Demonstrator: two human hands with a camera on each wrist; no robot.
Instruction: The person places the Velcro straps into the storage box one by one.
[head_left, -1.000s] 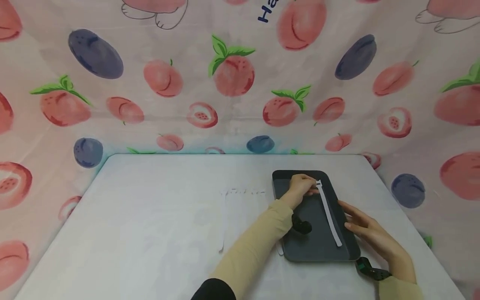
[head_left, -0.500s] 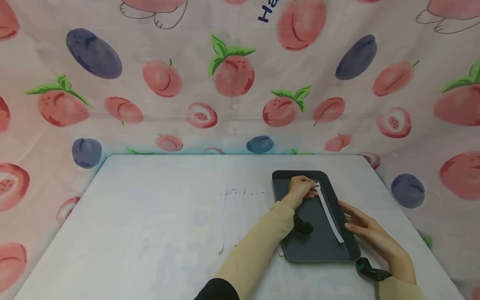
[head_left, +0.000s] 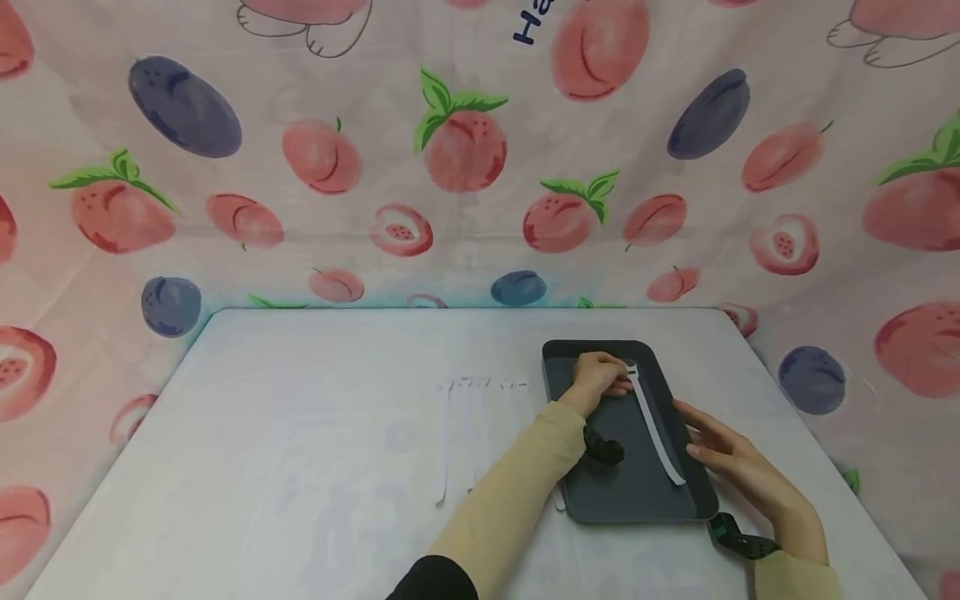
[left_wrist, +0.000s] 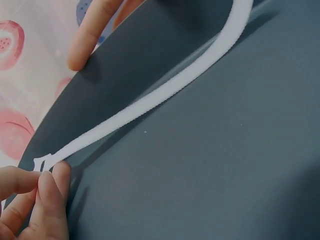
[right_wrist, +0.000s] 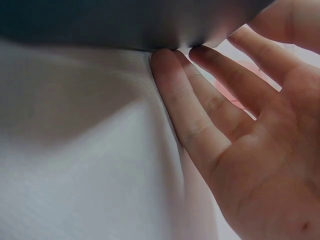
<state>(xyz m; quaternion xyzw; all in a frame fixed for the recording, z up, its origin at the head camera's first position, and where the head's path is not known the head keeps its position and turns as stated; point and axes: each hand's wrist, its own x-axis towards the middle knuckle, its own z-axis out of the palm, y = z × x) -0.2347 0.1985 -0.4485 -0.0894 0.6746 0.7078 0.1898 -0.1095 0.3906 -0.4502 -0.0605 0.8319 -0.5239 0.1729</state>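
A white strap [head_left: 653, 429] with a slotted head extends lengthwise over a dark grey tray [head_left: 622, 492]. At the tray's far end my left hand [head_left: 597, 375] pinches the strap by its slotted head. In the left wrist view the strap [left_wrist: 150, 102] curves away from those fingertips, with a shadow on the tray beside it. My right hand [head_left: 742, 471] touches the tray's right side with its fingers extended. Its fingertips meet the underside of the tray's edge in the right wrist view, where the strap is out of sight.
Several similar white straps lie side by side on the white table left of the tray, among them the leftmost strap [head_left: 445, 442]. My left forearm covers part of them. A fruit-printed cloth [head_left: 405, 167] hangs behind the table.
My left fingers have drawn the strap's slotted head slightly to the left, and its near end has shifted a little. The right hand and tray hold nearly the same position.
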